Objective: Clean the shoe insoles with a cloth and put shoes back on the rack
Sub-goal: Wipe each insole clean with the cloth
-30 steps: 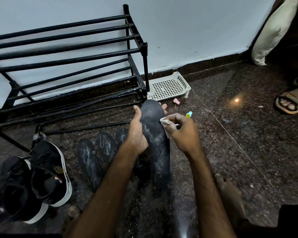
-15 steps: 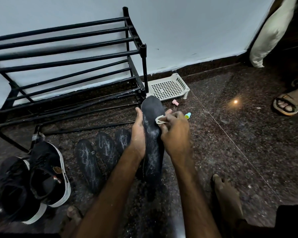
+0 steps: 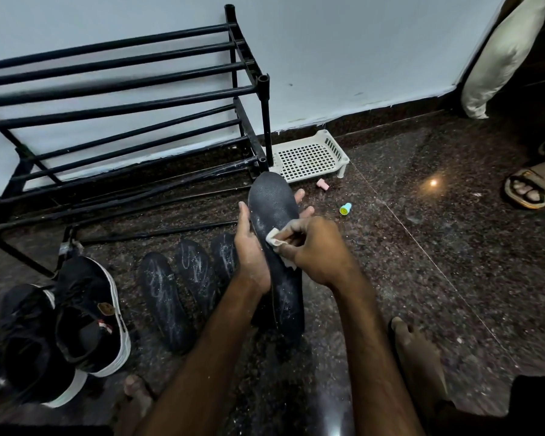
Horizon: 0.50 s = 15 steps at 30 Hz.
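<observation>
Grips dusty black insole (image 3: 274,202) in left hand (image 3: 250,250), thumb on its edge, fingers behind. Pinches white cloth (image 3: 272,240) in right hand (image 3: 315,250), pressed to insole face. Leaves three more insoles (image 3: 164,297) on floor (image 3: 422,247) left of left hand, shoes (image 3: 88,313) farther left.

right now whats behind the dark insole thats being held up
The left hand cradles the dark dusty insole from behind; its fingertips show past the right edge. Its palm and whatever lies beyond are covered.

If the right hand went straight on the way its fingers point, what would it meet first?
The held insole, already under the right hand's cloth; behind it, probably the left hand.
</observation>
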### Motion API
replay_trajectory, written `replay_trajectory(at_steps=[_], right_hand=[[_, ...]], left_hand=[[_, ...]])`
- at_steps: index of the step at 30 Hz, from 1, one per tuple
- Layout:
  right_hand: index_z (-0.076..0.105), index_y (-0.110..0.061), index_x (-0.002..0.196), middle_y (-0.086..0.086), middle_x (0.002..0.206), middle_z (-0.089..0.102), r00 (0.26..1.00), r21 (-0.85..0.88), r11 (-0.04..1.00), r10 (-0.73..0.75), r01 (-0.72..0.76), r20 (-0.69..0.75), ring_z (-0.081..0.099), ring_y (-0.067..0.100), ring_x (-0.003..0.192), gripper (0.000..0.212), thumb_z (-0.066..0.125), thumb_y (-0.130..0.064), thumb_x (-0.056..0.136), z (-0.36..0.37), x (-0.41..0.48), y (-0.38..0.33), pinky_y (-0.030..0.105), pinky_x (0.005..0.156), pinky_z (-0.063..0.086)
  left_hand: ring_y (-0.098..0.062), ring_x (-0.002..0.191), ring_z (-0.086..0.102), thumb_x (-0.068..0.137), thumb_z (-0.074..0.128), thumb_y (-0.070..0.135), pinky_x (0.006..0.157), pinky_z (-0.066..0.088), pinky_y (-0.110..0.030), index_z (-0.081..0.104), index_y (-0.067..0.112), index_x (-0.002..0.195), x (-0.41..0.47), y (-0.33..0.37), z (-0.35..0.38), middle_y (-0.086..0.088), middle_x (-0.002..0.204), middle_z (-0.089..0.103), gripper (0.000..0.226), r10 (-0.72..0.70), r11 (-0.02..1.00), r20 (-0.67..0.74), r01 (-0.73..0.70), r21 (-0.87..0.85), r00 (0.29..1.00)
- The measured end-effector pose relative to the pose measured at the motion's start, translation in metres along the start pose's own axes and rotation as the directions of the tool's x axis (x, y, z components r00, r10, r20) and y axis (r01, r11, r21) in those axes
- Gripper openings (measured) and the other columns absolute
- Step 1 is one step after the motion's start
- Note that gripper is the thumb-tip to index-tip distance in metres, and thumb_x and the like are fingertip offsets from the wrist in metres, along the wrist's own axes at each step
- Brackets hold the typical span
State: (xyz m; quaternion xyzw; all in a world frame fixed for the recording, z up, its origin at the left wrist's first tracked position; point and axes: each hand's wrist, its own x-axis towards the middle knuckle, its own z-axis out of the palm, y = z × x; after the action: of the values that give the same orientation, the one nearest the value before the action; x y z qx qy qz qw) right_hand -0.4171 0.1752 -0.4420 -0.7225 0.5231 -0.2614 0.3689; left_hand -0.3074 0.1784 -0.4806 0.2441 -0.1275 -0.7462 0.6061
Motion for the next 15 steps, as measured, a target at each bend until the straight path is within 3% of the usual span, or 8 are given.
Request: replay_trajectory(at_steps=[3, 5, 8, 11, 13, 15], right_hand=[[0.076, -0.013, 0.093, -0.002, 0.090, 0.072, 0.968, -0.095, 0.995, -0.010, -0.014, -0.250, 0.064, 0.007, 0.075, 0.011, 0.072, -0.011, 0.083, 0.005, 0.007, 0.001, 0.017, 0.073, 0.052], [0.076, -0.014, 0.095, -0.002, 0.093, 0.071, 0.927, -0.077, 0.994, -0.103, 0.081, -0.361, 0.063, 0.007, 0.081, 0.012, 0.071, -0.012, 0.084, 0.011, 0.012, -0.009, 0.017, 0.077, 0.050], [0.076, -0.018, 0.096, -0.009, 0.093, 0.070, 0.966, 0.030, 0.977, -0.202, 0.210, -0.163, 0.062, 0.000, 0.085, 0.014, 0.072, -0.011, 0.084, 0.014, 0.009, -0.016, 0.012, 0.081, 0.047], [0.077, -0.020, 0.092, -0.012, 0.083, 0.071, 0.992, 0.085, 0.992, -0.099, 0.093, 0.073, 0.064, -0.002, 0.073, 0.011, 0.076, -0.014, 0.083, 0.001, -0.001, -0.005, 0.017, 0.070, 0.050], [0.078, -0.018, 0.093, -0.008, 0.085, 0.072, 0.999, 0.037, 0.999, -0.037, 0.038, -0.022, 0.063, -0.002, 0.071, 0.009, 0.075, -0.016, 0.085, -0.005, -0.001, 0.003, 0.011, 0.066, 0.047], [0.076, -0.014, 0.097, -0.003, 0.094, 0.071, 0.968, -0.033, 0.999, -0.045, 0.038, -0.248, 0.062, 0.001, 0.079, 0.011, 0.073, -0.014, 0.086, -0.004, 0.007, 0.000, 0.008, 0.071, 0.047]], left_hand=[[-0.029, 0.133, 0.050, 0.094, 0.029, 0.068, 0.115, 0.035, -0.041, 0.053, 0.001, 0.138, -0.002, -0.004, -0.003, -0.016, 0.139, 0.056, 0.084, -0.007, 1.000, 0.015, 0.007, 0.020, 1.000], [-0.027, 0.130, 0.053, 0.097, 0.030, 0.062, 0.113, 0.037, -0.038, 0.059, 0.001, 0.132, -0.002, -0.006, -0.002, -0.016, 0.138, 0.056, 0.076, -0.014, 1.000, 0.018, 0.014, 0.012, 1.000], [-0.036, 0.139, 0.040, 0.097, 0.030, 0.058, 0.121, 0.021, -0.048, 0.056, -0.001, 0.134, -0.004, -0.002, -0.003, -0.023, 0.144, 0.048, 0.075, 0.000, 1.000, 0.027, 0.001, -0.030, 1.000], [-0.040, 0.141, 0.034, 0.093, 0.030, 0.068, 0.121, 0.017, -0.052, 0.044, -0.002, 0.143, -0.002, 0.000, -0.004, -0.022, 0.148, 0.044, 0.087, -0.031, 0.999, 0.094, 0.033, -0.015, 0.995], [-0.035, 0.141, 0.036, 0.091, 0.029, 0.074, 0.119, 0.022, -0.049, 0.034, -0.001, 0.149, -0.003, 0.000, -0.004, -0.019, 0.151, 0.040, 0.095, -0.052, 0.999, 0.131, 0.053, -0.004, 0.990], [-0.030, 0.134, 0.047, 0.089, 0.028, 0.078, 0.116, 0.031, -0.044, 0.046, 0.002, 0.143, -0.003, -0.004, -0.004, -0.017, 0.144, 0.050, 0.095, -0.085, 0.996, 0.120, 0.087, -0.011, 0.989]])
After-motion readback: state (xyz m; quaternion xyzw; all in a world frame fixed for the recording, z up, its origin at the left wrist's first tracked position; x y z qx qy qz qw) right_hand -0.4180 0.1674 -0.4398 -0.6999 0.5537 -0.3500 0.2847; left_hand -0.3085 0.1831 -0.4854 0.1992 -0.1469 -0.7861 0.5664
